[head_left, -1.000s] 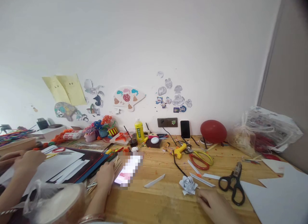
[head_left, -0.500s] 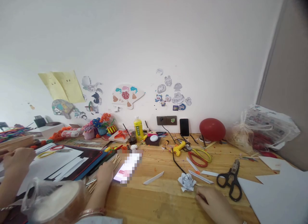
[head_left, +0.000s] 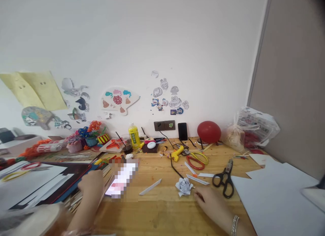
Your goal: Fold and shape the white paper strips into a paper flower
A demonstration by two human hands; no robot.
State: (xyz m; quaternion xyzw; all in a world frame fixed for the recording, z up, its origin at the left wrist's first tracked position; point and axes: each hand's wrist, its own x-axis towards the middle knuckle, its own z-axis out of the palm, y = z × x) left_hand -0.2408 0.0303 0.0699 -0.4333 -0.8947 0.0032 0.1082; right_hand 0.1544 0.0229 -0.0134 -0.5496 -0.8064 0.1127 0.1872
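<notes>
My right hand (head_left: 209, 199) is closed round the thin stick of a white paper flower (head_left: 184, 187), whose bloom points left over the wooden table. My left hand (head_left: 91, 182) lies over a bundle of thin wooden sticks (head_left: 73, 203) at the left, next to a lit phone (head_left: 122, 182); its fingers are mostly hidden behind the hand. Between the phone and the flower rests a folded white paper strip (head_left: 150, 187). Black-handled scissors (head_left: 224, 180) lie just beyond my right hand.
White paper sheets (head_left: 279, 195) cover the right side. Behind stand a yellow glue gun (head_left: 177, 154), red-and-yellow-handled scissors (head_left: 197, 161), a red balloon (head_left: 209, 132) and a yellow-labelled bottle (head_left: 134, 136). A plastic-wrapped tub (head_left: 40, 222) sits front left.
The view has turned right, so things appear further left. My left hand has shifted over the sticks. Another person's hands at the far left have gone out of view.
</notes>
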